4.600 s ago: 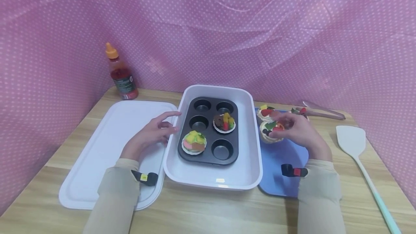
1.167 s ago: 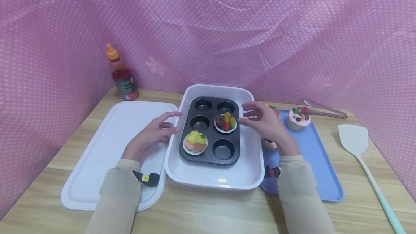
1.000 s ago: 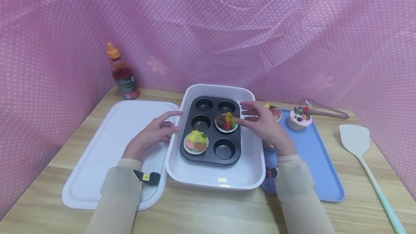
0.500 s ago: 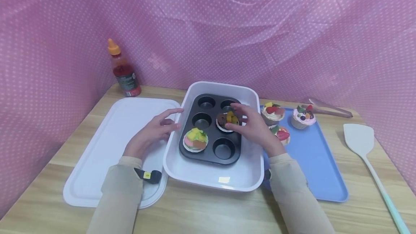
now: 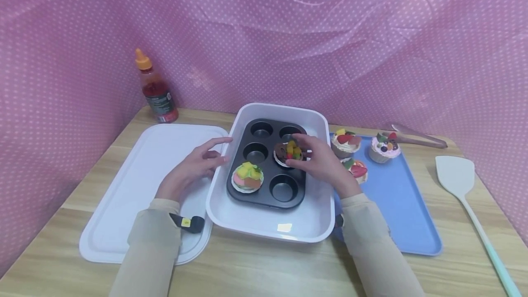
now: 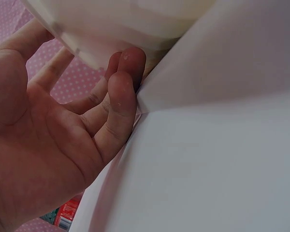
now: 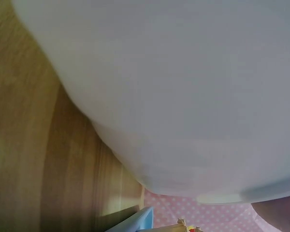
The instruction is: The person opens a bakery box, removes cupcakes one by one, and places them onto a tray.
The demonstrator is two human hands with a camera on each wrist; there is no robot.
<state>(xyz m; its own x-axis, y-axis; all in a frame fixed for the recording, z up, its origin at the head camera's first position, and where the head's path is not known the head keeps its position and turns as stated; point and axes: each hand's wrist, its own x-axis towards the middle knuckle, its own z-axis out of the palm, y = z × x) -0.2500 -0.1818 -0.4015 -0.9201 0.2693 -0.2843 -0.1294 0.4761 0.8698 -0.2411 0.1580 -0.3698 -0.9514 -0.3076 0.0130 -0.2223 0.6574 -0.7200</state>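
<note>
A black muffin tin [image 5: 266, 197] lies inside a white rectangular tub [image 5: 284, 230]. My right hand [image 5: 319, 157] reaches over the tub's right side, thumb and fingers pinching a chocolate cupcake [image 5: 282, 152] topped with yellow and red pieces, in the right middle cup. A second cupcake [image 5: 247, 178] with yellow, pink and brown topping sits in the front left cup; the other cups are bare. At the tub's left wall, my left hand [image 5: 198, 166] holds the rim, thumb and index over it. The left wrist view shows the remaining fingers [image 6: 118, 104] curled against the outside. Mostly the tub's outer wall [image 7: 183, 96] fills the right wrist view.
Right of the tub, a blue tray [image 5: 404, 205] bears three cupcakes [image 5: 384, 148]. A white lid-like tray [image 5: 136, 187] lies left, partly under my left forearm. A sauce bottle [image 5: 158, 100] stands back left; tongs [image 5: 416, 140] and a turner [image 5: 455, 175] lie right.
My right hand has gone from the cupcakes on the blue tray, leftward over the tub, to the chocolate cupcake, and now pinches it. My left hand stays at the tub's left rim.
</note>
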